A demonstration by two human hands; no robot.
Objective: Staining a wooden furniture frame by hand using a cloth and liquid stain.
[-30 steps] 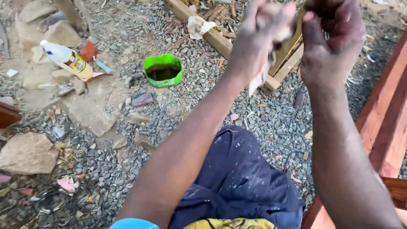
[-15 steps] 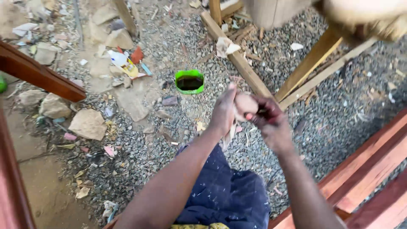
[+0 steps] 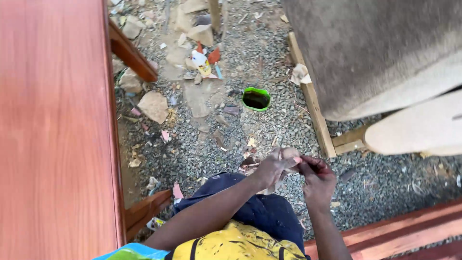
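Note:
Both my hands are together low in the middle of the view, above my knee in dark blue trousers [image 3: 269, 212]. My left hand [image 3: 270, 169] grips a crumpled pale brown piece of sandpaper or cloth [image 3: 288, 155]. My right hand [image 3: 315, 174] pinches the same piece at its right edge. The fingers of both hands are curled around it, and part of it is hidden by them. Gravel ground lies below the hands.
A wide reddish-brown wooden panel [image 3: 53, 125] fills the left. A green tub [image 3: 256, 98] with dark contents sits on the gravel, a glue bottle [image 3: 201, 62] beyond it. A grey upholstered piece [image 3: 380, 53] on a wooden frame [image 3: 313, 108] stands right. Red wooden rails [image 3: 399, 231] run bottom right.
The view has swung left, bringing the big wooden panel in. My hands have dropped from high in the view to near my knee, still working the same crumpled piece.

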